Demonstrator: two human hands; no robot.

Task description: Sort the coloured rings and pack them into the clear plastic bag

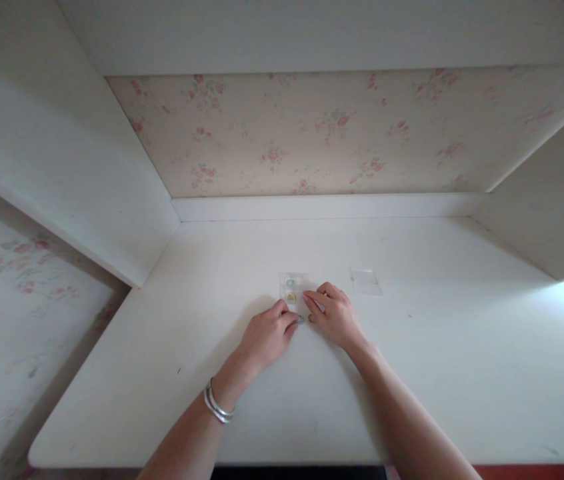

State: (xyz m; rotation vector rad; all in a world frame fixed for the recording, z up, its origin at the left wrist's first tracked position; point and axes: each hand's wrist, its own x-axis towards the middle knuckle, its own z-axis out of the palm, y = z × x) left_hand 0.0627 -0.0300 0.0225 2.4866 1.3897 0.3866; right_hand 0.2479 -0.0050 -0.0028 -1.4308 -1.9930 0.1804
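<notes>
A clear plastic sleeve (285, 277) lies flat near the middle of the white desk. On it show a small round green-rimmed piece (291, 283) and a yellowish one (291, 298). My left hand (268, 335) is closed just in front of the sleeve, thumb and forefinger pinching a small greenish disc (301, 320). The fingertips of my right hand (336, 317) are bent together at the sleeve's right edge and hide part of it. Beneath that hand's fingers, a small dark-rimmed round piece (311, 319) rests on the desk.
A second clear plastic piece (367, 282) lies to the right, beyond my right hand. A short dark sliver (179, 371) is on the desk (127, 400) at the left. White side panels and a floral-papered back wall (332, 133) enclose the desk, with a shelf overhead.
</notes>
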